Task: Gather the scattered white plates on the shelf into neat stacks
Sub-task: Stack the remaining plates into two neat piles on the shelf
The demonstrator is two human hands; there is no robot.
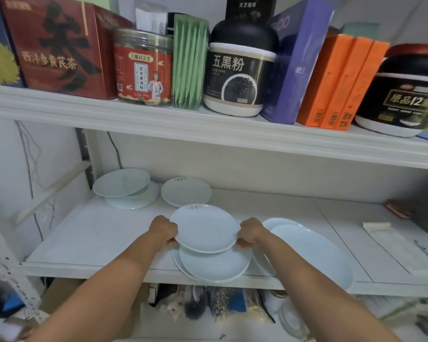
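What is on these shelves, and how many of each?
held plate: one, white, above the front pile
front pile: at least two, white, lower shelf front
oval plates: two, white, right of front pile
back-left plates: two, white, rear left
back-centre plates: seemingly two, white, rear middle
red box: one, red, upper shelf left
jar: one, red label, beside red box
green packets: one bunch, green, beside jar
black-lidded tub: one, black and white, upper shelf middle
purple box: one, purple, upper shelf
orange boxes: three, orange, upper shelf right
second tub: one, black and white, far right
left hand: one, grips held plate's left rim
right hand: one, grips its right rim
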